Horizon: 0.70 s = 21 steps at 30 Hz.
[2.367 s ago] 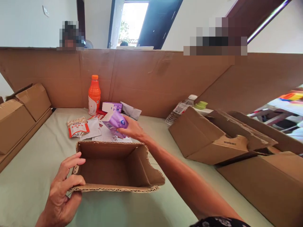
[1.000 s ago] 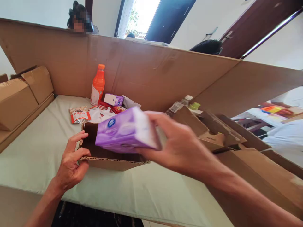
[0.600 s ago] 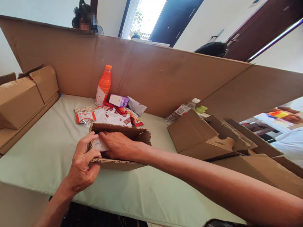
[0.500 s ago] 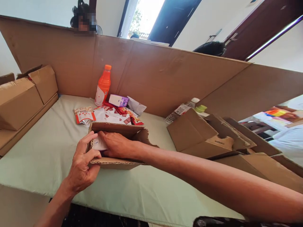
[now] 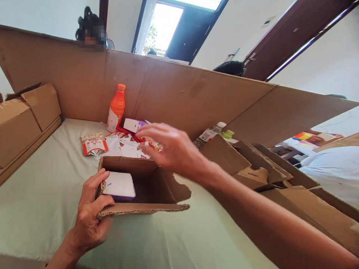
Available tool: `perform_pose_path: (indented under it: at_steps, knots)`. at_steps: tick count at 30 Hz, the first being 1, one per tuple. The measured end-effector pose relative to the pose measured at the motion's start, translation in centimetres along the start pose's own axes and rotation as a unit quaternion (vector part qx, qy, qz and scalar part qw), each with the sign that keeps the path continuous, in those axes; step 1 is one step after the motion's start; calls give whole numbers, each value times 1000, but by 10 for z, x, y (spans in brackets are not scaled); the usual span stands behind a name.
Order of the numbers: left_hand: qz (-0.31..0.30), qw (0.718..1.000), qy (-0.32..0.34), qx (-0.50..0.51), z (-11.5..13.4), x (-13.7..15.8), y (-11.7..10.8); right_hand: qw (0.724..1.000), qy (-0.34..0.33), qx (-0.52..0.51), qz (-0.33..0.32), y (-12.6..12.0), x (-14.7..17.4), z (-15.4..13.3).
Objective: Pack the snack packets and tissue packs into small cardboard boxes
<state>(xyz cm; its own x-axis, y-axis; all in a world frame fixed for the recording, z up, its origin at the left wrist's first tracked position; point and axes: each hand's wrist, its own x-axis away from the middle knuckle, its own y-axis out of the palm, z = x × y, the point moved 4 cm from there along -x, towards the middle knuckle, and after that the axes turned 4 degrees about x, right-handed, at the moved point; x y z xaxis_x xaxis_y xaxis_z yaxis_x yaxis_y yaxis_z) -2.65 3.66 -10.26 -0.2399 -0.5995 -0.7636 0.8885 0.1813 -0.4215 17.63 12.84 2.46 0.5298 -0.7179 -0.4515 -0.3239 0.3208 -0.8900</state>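
My left hand point(image 5: 94, 209) grips the left edge of an open cardboard box point(image 5: 144, 209), fingers over the rim and thumb at the near side. Inside, against the box's left end, stands a white and purple tissue pack point(image 5: 120, 183). My right hand point(image 5: 171, 147) is raised above the box's far side, fingers stretched out and holding nothing. Beyond its fingertips lies another white and purple tissue pack point(image 5: 131, 125) on a pile of red and white snack packets point(image 5: 130, 148). An orange-and-white snack pouch point(image 5: 94, 145) lies left of the pile.
An orange drink bottle point(image 5: 116, 108) stands behind the pile. At the right, a clear bottle point(image 5: 210, 133) leans beside opened cardboard boxes point(image 5: 227, 153). More boxes point(image 5: 17, 130) line the left edge. A tall cardboard partition point(image 5: 179, 89) runs across the back, with people beyond it.
My right hand has come out of the box and moved up over its far edge, leaving the tissue pack inside. My left hand keeps its grip on the box.
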Motion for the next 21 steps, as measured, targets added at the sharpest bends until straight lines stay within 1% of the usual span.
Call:
perform_pose_path:
  at_steps: [1,2,4,6,8,9,11,13,15,17,19,21]
  knots:
    - [6,1000,7,-1,0,0,0,999,31,29,22,1,-8,22]
    - [10,1000,13,-2,0,1,1,996,59,61,26,8,-17,45]
    - [12,1000,17,-1,-1,2,4,989,89,119,-15,35,-36,87]
    - [16,1000,14,0,-2,3,6,980,89,162,-79,72,-53,119]
    - [27,1000,7,-9,-2,5,7,969,77,192,-131,109,-67,140]
    - [33,999,4,-19,-2,7,7,965,72,203,-147,126,-74,147]
    - [39,998,-2,-47,-3,10,8,960,74,215,-160,155,-85,158]
    - [37,996,-12,-79,-6,14,8,960,91,215,-157,175,-94,166]
    - [33,994,-22,-104,-9,17,7,961,114,206,-146,186,-99,173]
    - [30,992,-30,-120,-11,19,6,963,133,194,-133,187,-102,178]
    - [29,992,-32,-117,-11,17,6,964,154,183,-117,178,-100,183]
    - [30,995,-27,-91,-8,13,4,962,182,177,-101,158,-92,188]
